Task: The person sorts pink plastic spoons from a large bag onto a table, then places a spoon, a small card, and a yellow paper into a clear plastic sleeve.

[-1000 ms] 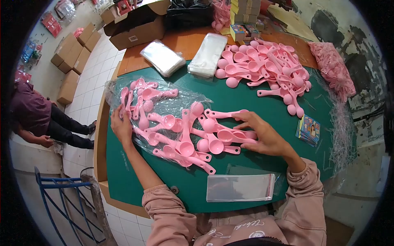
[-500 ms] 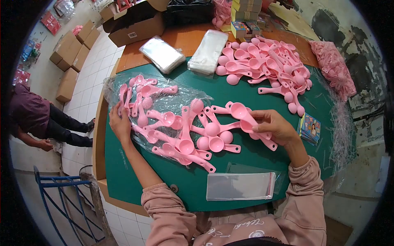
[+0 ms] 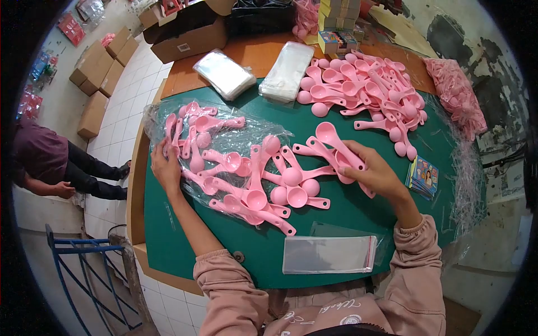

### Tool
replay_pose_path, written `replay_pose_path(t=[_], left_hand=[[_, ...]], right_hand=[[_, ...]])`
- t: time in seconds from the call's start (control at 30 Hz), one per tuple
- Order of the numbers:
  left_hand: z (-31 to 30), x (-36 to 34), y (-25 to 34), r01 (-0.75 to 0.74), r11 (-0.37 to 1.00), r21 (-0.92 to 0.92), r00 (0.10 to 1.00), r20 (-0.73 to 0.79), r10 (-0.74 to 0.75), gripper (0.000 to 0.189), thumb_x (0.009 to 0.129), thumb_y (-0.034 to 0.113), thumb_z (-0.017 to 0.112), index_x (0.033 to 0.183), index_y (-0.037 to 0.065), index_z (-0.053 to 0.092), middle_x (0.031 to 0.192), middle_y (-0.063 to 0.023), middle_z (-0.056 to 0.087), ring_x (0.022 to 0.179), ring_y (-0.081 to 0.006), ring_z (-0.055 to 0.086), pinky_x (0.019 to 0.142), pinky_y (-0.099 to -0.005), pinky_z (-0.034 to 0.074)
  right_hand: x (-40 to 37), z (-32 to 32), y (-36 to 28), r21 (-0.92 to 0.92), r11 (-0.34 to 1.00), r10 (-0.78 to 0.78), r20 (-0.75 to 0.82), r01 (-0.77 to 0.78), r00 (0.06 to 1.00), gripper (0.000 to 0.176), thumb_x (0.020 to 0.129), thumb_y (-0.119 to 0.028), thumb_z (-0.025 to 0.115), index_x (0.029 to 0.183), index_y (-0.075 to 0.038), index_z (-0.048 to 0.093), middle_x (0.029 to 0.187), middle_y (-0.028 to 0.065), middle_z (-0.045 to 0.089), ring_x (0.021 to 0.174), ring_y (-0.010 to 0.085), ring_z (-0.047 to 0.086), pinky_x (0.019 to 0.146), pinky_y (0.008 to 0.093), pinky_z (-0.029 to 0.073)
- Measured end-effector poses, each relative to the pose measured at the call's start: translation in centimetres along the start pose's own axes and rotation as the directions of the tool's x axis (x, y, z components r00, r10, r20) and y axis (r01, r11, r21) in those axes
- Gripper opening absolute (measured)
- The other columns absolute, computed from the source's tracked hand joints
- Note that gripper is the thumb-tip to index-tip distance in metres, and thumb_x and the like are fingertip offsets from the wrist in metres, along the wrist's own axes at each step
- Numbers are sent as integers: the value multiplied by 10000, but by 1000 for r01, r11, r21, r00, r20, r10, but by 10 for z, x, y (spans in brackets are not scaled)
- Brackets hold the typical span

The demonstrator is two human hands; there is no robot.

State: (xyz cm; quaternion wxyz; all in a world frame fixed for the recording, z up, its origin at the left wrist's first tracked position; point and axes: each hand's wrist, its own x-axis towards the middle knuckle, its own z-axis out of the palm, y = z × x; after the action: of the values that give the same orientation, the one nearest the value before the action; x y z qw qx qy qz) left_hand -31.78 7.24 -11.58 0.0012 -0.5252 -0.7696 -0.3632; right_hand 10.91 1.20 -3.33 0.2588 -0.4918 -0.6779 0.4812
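My right hand point(image 3: 367, 168) is closed around several pink measuring spoons point(image 3: 327, 134), fanned out above the green table top, thumb across their handles. At the left, my left hand point(image 3: 165, 168) has its fingers curled at the edge of a clear plastic bag point(image 3: 151, 120), against the pink spoons there; what it grips, if anything, is hidden. Loose pink measuring spoons point(image 3: 256, 199) lie spread between the hands, partly on the bag. Closer to me is a clear flat pouch point(image 3: 328, 255).
A big heap of pink spoons point(image 3: 364, 84) lies at the back right. Two stacks of clear pouches, one a left stack point(image 3: 224, 74), lie behind. Printed cards point(image 3: 423, 175) sit at the right. An open cardboard box point(image 3: 190, 42) stands behind. Another person point(image 3: 42, 157) is at the left.
My right hand has shifted slightly, lifting and turning the spoons it holds so they stand more upright, apart from the loose ones. My left hand stays in place.
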Motion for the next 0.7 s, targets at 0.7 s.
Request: replay_pose_path(t=[0.7], left_hand=[[-65, -28, 78, -29, 999, 46, 856, -515, 48, 261, 833, 160, 512, 1064, 47, 553, 1121, -147, 510, 1101, -307, 440, 931, -391, 326]], right_hand=[[-360, 117, 123, 510, 349, 891, 79, -786, 447, 281, 781, -79, 469, 1043, -6, 540, 899, 168, 598, 787, 235, 599, 625, 322, 497]])
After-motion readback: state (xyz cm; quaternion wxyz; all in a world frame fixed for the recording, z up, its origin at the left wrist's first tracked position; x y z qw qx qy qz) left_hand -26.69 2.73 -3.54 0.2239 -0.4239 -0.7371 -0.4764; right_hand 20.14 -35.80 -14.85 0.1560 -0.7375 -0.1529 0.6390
